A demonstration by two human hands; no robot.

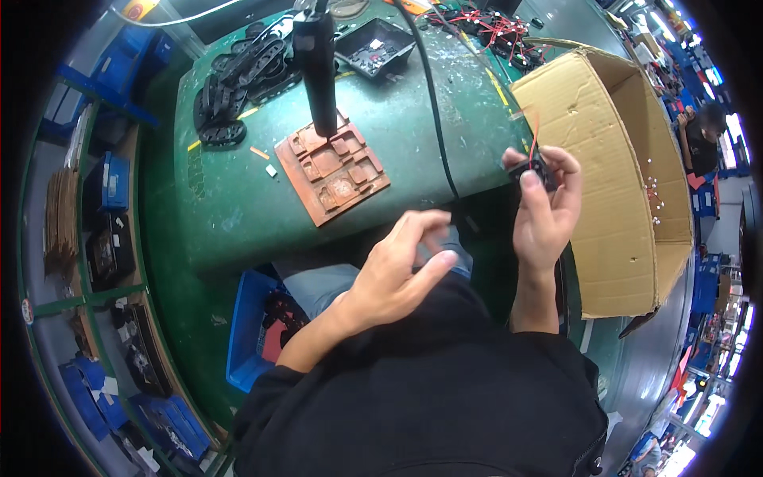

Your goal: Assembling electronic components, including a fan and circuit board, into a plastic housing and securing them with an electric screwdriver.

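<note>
Pinched in the fingers of my right hand (544, 211) is a small black part with a red wire (534, 131) rising from it. The hand is over the table's right end, beside a large cardboard box. My left hand (403, 266) hovers above my lap at the table's front edge, fingers apart and slightly blurred, with nothing in it. Ahead of it a reddish-brown fixture block (318, 203) with cut pockets lies on the green table (238, 230). Above the block hangs a black electric screwdriver (316, 71), its tip over the pockets.
Several black molded parts (250, 71) are heaped at the far left of the table, near a black tray (373, 48) of small pieces. Red-wired parts (497, 32) lie at the back right. The open cardboard box (604, 175) stands right; a blue bin (248, 334) sits below left.
</note>
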